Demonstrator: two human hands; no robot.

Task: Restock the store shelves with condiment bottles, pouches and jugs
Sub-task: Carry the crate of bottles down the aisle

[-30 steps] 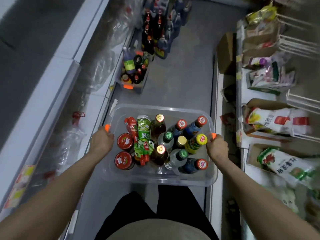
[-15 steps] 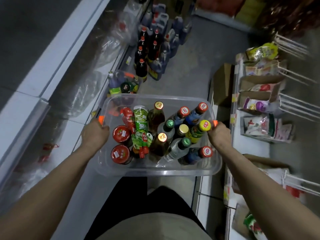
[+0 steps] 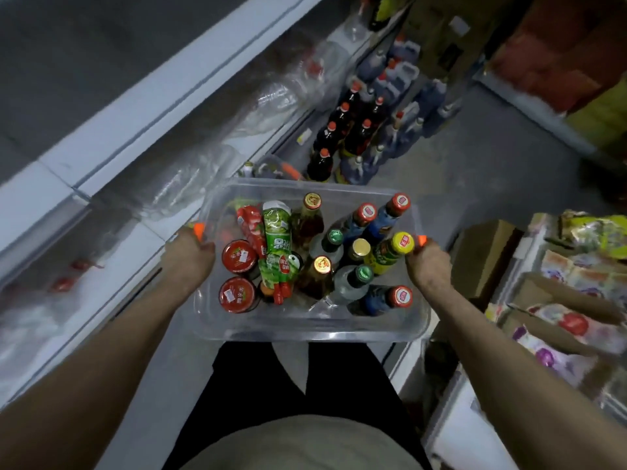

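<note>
Low in the centre of the frame I carry the clear bin [image 3: 305, 329] at waist height. My left hand [image 3: 190, 257] and right hand [image 3: 425, 271] each grip a side rim beside an orange clip [image 3: 198, 229], fingers curled round the plastic. The bin is packed with upright bottles [image 3: 356, 252], two red-lidded jars [image 3: 238, 256] and a green pouch [image 3: 279, 244]. From that load I judge this whole batch has yet to be shelved. No surface bears it, only grey floor [image 3: 475, 184] below. White shelves [image 3: 112, 130] run up the left and bagged goods [image 3: 573, 320] line the right edge. Higher up, dark floor bottles [image 3: 342, 130] and jugs [image 3: 403, 76] stand waiting.
</note>
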